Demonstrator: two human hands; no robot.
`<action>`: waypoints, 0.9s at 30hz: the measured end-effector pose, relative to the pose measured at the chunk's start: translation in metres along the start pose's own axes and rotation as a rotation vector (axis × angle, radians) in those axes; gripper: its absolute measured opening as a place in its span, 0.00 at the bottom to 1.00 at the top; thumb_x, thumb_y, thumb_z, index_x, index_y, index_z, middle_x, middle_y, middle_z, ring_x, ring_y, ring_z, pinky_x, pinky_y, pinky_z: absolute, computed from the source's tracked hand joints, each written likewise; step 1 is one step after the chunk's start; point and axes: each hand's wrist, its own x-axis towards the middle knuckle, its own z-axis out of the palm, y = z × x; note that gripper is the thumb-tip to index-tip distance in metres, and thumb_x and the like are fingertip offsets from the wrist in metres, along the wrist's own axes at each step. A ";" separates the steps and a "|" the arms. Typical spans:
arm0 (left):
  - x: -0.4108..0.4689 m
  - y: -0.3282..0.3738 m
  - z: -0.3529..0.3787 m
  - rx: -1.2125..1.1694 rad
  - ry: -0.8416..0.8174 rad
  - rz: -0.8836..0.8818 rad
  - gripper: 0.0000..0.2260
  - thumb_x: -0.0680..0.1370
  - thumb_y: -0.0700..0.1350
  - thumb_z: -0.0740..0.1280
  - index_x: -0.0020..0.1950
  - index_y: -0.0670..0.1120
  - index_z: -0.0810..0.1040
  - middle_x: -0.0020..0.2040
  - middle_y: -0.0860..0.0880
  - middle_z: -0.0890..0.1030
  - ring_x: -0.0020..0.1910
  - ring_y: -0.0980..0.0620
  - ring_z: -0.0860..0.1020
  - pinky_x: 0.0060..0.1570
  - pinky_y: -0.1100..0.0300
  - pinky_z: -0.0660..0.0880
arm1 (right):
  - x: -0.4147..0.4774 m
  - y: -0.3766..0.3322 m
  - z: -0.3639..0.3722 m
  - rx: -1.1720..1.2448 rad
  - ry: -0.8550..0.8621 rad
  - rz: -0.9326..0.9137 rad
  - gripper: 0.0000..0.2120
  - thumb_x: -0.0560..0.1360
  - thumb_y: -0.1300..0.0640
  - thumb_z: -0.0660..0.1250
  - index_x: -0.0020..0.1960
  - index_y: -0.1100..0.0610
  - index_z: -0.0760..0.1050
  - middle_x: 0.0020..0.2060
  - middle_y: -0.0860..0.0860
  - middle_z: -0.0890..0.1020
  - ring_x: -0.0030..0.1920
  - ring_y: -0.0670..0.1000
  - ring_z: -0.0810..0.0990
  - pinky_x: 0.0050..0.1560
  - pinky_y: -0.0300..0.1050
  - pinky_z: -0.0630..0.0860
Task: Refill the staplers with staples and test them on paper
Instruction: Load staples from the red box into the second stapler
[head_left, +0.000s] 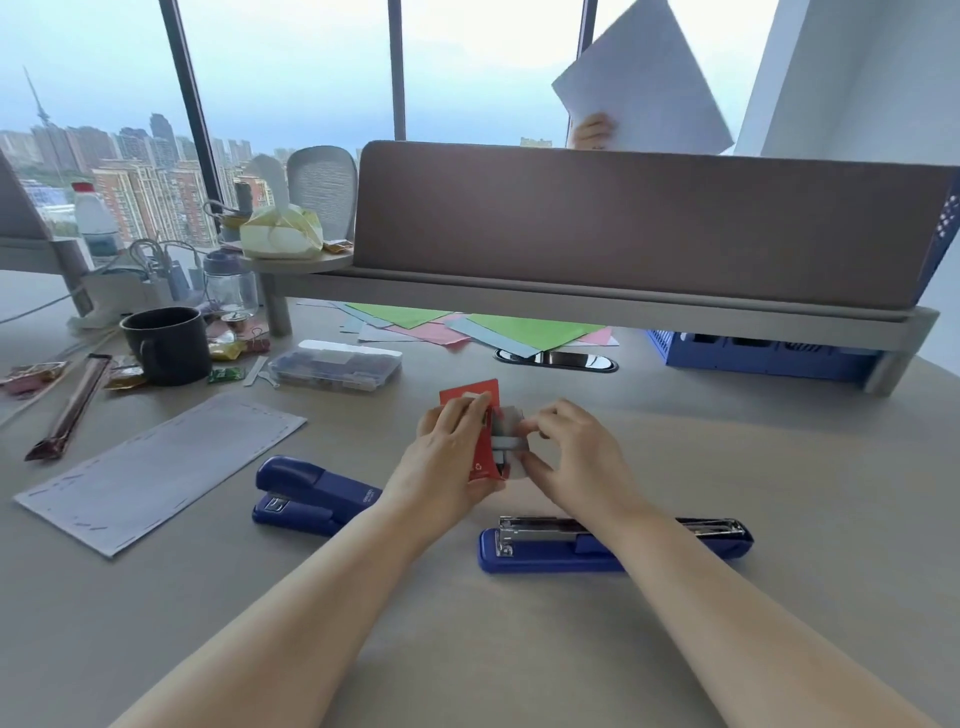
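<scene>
Two hands (452, 441) (571, 457) on red box (480, 447) of staples (506, 442).

We see a smooth, matt desk top (675, 467). On it lie two glossy blue plastic staplers: the shut stapler (311, 496) and the opened stapler (613, 543), whose bare magazine is shiny bright metal. The red staple box (480, 452) looks like thin card, the stapled sheet (156, 467) matt paper, the storage case (335, 364) clear plastic.
</scene>
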 end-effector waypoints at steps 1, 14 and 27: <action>-0.001 0.001 0.000 0.006 -0.002 0.007 0.38 0.72 0.51 0.70 0.74 0.47 0.53 0.73 0.50 0.60 0.71 0.48 0.58 0.65 0.52 0.66 | -0.001 0.001 0.000 -0.010 -0.002 0.006 0.09 0.71 0.57 0.68 0.51 0.57 0.79 0.46 0.53 0.80 0.49 0.52 0.77 0.45 0.42 0.71; -0.003 0.005 0.000 0.064 -0.033 -0.030 0.36 0.73 0.51 0.69 0.74 0.46 0.54 0.75 0.50 0.60 0.73 0.49 0.57 0.67 0.52 0.65 | -0.006 0.001 -0.006 0.065 0.035 0.056 0.04 0.71 0.57 0.67 0.44 0.56 0.75 0.41 0.48 0.78 0.43 0.48 0.75 0.43 0.41 0.72; 0.008 -0.003 0.010 0.238 -0.318 -0.070 0.19 0.75 0.49 0.64 0.64 0.46 0.69 0.67 0.48 0.71 0.65 0.44 0.70 0.58 0.49 0.70 | -0.003 0.012 -0.018 0.460 -0.014 0.397 0.11 0.68 0.65 0.71 0.35 0.51 0.73 0.29 0.52 0.82 0.29 0.51 0.81 0.37 0.46 0.80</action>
